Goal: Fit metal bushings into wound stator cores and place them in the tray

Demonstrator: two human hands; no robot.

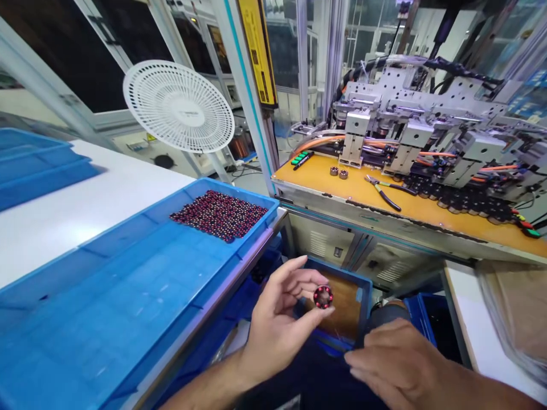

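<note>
Between the thumb and fingertips of my left hand (284, 319) is a small ring-shaped part (323, 296), dark with red spots around its rim and an open centre. It is held up with its round face towards me. My right hand (397, 359) is lower and to the right, apart from the ring. Its fingers are curled and pressed together; whatever they may hold is hidden. Below the left hand is a blue bin (364, 285) with a brown surface inside.
On the left, a long blue tray (128, 285) carries many small black-and-red parts (222, 213) at its far end. A white fan (179, 108) stands behind. At right, a machine (410, 131) sits on an orange worktop (299, 176) with pliers (384, 193) and several dark round parts (461, 199).
</note>
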